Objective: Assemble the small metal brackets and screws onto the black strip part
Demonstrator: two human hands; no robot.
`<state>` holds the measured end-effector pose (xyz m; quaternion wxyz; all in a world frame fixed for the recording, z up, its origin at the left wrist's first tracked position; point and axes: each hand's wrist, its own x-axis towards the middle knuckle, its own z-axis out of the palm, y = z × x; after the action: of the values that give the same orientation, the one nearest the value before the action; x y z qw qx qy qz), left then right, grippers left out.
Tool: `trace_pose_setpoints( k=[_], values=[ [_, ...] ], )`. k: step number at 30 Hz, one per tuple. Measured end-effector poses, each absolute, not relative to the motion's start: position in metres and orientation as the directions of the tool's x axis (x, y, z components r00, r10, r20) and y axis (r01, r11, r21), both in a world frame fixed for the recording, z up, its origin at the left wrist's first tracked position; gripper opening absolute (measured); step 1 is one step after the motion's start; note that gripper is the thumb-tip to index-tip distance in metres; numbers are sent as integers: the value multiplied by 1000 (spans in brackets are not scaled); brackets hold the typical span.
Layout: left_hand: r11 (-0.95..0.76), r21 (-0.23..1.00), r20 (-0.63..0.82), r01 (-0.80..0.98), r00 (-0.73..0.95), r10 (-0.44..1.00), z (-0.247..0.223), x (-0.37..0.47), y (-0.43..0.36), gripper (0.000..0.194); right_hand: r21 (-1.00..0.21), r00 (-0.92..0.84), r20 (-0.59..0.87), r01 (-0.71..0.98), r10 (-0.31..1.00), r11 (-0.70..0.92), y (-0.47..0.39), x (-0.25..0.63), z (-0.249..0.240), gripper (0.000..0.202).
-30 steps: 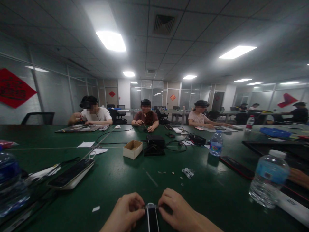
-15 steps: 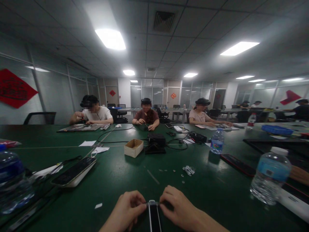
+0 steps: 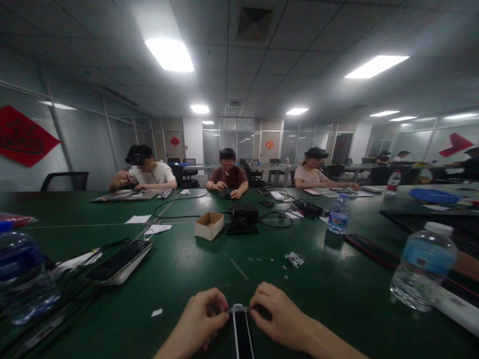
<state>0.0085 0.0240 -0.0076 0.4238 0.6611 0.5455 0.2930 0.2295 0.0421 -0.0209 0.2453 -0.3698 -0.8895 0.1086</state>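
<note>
Plainly found the dark-faced device (image 3: 243,334) at the bottom edge of view, between left hand (image 3: 204,316) and right hand (image 3: 279,314), on or just above the green desk (image 3: 183,269) — could not confirm contact beneath. Traced its long axis away from the wearer, leaning a little leftward toward the far end. Could not follow the near end, cut off by the frame. Noted pale edging down both long sides and a light rounded tab (image 3: 237,305) at the far end.

Found each grip at that far end, one per side, pinched almost to closure, thumb against finger. Appeared to have hold of the two far corners, or of thin pieces joined there; could not resolve finer detail. Rated the right hand marginally closer to its side than the left.

Judged further handling to turn on this line-up: pinch points facing each other across the device's width, roughly square to the long axis — body running from there back toward the wearer. Judged uneven pull likely to swing the near end sideways.

Logged, beyond the right hand and apart from it, small ring-like parts (image 3: 285,268) and a grey-white cluster (image 3: 295,259); leftward, a white scrap (image 3: 156,312). Recorded farther off an open-topped box (image 3: 208,226).
</note>
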Motion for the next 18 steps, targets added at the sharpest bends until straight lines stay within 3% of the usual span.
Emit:
trace_pose_setpoints(
  k=[18],
  values=[
    [-29, 872, -102, 489, 239, 966, -1, 9, 20, 22, -381, -609, 342, 606, 716, 698, 41, 230, -20, 10]
  ],
)
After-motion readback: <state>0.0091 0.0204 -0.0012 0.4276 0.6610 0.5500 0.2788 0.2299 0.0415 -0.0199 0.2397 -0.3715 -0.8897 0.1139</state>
